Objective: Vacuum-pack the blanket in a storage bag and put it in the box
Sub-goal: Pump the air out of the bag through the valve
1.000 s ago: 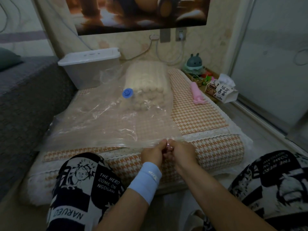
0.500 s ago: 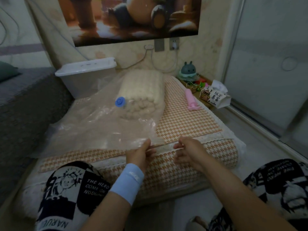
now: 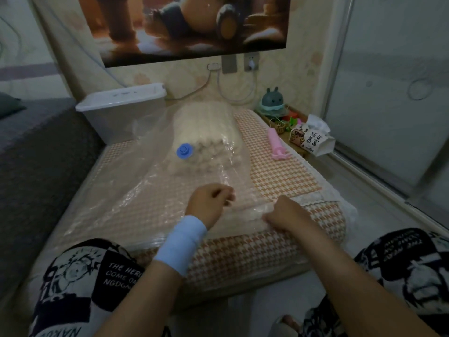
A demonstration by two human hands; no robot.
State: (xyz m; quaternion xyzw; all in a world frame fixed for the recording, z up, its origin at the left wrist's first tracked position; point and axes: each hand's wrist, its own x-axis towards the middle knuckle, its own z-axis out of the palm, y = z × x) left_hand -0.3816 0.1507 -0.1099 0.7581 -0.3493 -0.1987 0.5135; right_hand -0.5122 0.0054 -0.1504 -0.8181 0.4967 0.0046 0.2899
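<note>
The right hand (image 3: 285, 214) pinches the mouth edge of the vacuum storage bag (image 3: 136, 205). The left hand (image 3: 209, 205) curls its fingers (image 3: 227, 194) over the film just beside it; I cannot tell whether they grip it. The likely failure is a stretch of that mouth left unpressed between the fingers, or a crease trapped there, which would let air back in after pumping. The rolled blanket (image 3: 206, 132) lies inside the bag, well beyond the fingertips. Its long axis runs straight away from them, and its near end faces them beside the blue valve (image 3: 185, 151).
</note>
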